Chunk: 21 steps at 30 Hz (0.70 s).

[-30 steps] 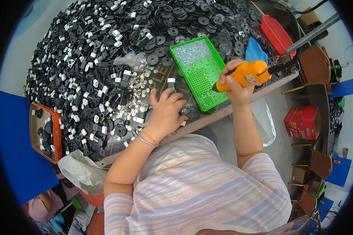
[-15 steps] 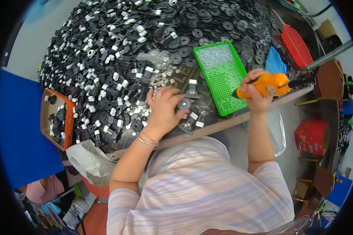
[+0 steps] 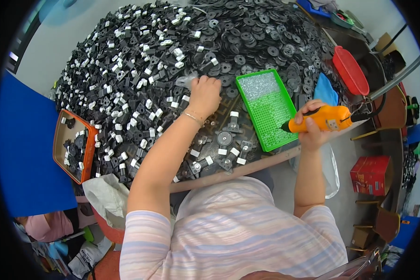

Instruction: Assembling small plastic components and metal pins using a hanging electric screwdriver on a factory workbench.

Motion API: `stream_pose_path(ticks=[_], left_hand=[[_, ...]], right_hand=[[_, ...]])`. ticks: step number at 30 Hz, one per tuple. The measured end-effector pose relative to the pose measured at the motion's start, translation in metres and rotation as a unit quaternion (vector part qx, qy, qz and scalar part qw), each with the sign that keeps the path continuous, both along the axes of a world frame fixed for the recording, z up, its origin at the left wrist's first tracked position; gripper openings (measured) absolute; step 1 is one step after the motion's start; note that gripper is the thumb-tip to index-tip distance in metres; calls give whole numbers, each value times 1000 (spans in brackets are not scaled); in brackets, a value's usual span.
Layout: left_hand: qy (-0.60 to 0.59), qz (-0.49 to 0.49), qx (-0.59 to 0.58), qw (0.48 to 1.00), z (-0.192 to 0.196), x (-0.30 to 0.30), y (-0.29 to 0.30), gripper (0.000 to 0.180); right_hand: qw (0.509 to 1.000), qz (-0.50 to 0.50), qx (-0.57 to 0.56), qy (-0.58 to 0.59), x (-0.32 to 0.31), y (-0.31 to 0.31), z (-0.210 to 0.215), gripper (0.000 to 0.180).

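At worktop's near edge: green perforated tray [image 3: 269, 108], small silvery screws heaped in far end. Right hand [image 3: 311, 133] wrapped around orange electric screwdriver [image 3: 323, 119], tip at tray's right rim. Left hand [image 3: 204, 94] curled, knuckles up, in black-and-white plastic parts pile [image 3: 140, 79]; grip unclear. Orange bin [image 3: 73, 144] at left edge holds black parts. Red lid [image 3: 350, 70] at right.
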State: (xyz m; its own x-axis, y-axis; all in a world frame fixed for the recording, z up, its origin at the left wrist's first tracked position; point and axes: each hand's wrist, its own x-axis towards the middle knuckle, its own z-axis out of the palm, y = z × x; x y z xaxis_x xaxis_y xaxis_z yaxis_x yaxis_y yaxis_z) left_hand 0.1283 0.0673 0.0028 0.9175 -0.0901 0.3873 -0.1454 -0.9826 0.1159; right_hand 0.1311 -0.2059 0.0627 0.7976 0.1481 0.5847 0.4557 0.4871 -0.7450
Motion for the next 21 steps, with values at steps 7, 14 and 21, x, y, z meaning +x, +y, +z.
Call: stream_pose_path(ticks=[7, 14, 21], left_hand=[[19, 23, 60, 998, -5, 19, 6, 25], [94, -83, -98, 987, 42, -59, -56, 31], [86, -92, -90, 988, 25, -88, -96, 35]], right_hand=[[1000, -2, 6, 13, -4, -6, 3, 25], [1000, -5, -6, 21, -3, -7, 0, 30], [1000, 3, -23, 19, -9, 2, 2, 30]])
